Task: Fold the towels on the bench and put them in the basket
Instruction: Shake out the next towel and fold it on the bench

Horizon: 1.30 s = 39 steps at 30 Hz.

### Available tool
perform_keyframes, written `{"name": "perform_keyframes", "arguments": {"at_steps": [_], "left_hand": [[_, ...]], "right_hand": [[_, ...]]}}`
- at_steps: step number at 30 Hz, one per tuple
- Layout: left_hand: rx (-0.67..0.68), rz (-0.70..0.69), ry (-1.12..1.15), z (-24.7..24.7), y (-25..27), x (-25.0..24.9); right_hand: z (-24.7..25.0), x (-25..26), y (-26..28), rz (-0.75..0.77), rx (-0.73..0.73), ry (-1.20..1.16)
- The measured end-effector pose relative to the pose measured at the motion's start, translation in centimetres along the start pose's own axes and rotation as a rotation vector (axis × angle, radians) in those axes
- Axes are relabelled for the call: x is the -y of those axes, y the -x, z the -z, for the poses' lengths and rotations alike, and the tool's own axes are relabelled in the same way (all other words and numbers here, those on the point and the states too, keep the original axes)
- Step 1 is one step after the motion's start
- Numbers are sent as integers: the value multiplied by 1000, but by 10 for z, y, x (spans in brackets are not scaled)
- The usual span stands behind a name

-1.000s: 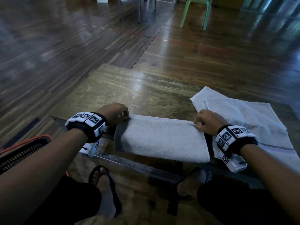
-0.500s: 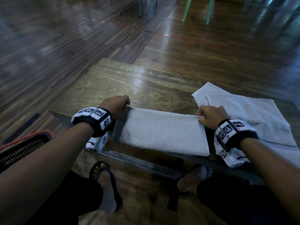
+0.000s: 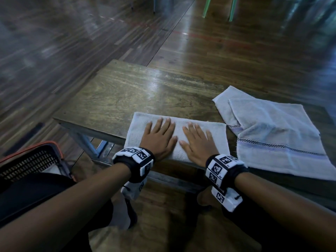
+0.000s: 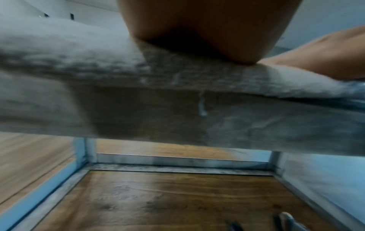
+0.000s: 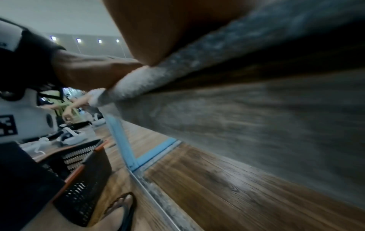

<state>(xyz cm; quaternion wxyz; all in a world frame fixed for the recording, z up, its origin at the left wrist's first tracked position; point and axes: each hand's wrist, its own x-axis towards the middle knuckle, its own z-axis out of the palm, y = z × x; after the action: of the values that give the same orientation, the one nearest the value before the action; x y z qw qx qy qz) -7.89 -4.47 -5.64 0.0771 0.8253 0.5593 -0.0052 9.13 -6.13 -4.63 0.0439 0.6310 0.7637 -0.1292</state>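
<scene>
A white towel (image 3: 138, 130), folded into a long strip, lies along the near edge of the wooden bench (image 3: 116, 95). Both my hands lie flat on it side by side, fingers straight and spread: left hand (image 3: 160, 137) on its middle left, right hand (image 3: 197, 140) on its middle right. From below, the left wrist view shows the towel's thick folded edge (image 4: 59, 65) under my palm (image 4: 207, 31). The right wrist view shows that edge (image 5: 142, 81) too. A second white towel (image 3: 276, 135) with a checked stripe lies spread out at the bench's right end. The black basket (image 3: 27, 164) with an orange rim stands on the floor at my left.
The bench's left half is bare wood. Its metal frame (image 4: 177, 159) runs underneath. My feet in sandals (image 3: 131, 211) are below the bench. Green chair legs (image 3: 232, 10) stand far back on the wooden floor. The basket (image 5: 82, 171) sits close to my left leg.
My hands let go of the towel's two ends, where they were curled, and moved inward. They now lie flat on the middle of the folded towel. The head view has tilted down.
</scene>
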Motion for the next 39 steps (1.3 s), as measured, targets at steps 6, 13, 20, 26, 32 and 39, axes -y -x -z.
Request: {"name": "perform_keyframes", "arguments": {"at_steps": [6,13,20,26,32,39], "left_hand": [[9,158,45,8,-1,52],[-11,141,-41,27,31,17],[105,130,167,19,16,-2],[18,263,-128,26,-23,53],[-102,-208,79,30,10,-14],[-215,-410,20,2,26,-41]], "right_hand": [[2,-37,1,-106,0,65],[4,-52,-1,-191,-38,1],[17,-47,-9,-197,-105,-50],[40,-67,-17,-205,-122,23],[50,-74,-23,-179,-94,3],[53,-69,-27,-170,-37,52]]}}
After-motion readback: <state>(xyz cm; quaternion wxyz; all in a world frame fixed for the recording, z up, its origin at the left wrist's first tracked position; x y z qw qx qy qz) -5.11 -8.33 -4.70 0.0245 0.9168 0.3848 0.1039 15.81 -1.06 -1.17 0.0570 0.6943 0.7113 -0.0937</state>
